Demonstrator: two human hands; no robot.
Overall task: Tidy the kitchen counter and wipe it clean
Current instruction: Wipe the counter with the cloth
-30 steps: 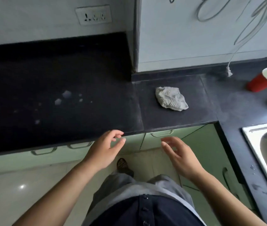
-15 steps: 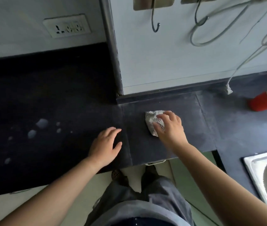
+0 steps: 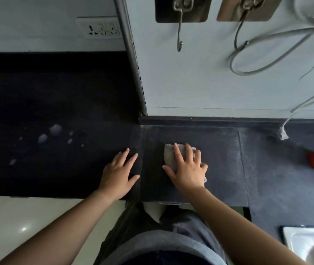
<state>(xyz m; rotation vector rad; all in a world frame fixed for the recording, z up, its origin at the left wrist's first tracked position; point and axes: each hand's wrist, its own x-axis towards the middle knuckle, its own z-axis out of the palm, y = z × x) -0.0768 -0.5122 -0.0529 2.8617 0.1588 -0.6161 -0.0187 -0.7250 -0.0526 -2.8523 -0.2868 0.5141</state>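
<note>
Where fingers curled earlier, right hand (image 3: 187, 169) flattens cloth (image 3: 168, 155).

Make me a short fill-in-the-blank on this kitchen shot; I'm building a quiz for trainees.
1. The right hand presses flat on a grey ____.
2. The left hand rests on the counter holding ____.
3. The pale droplets lie to the ____ of both hands.
4. Two metal ____ hang on the wall above.

Missing words: cloth; nothing; left; hooks
</note>
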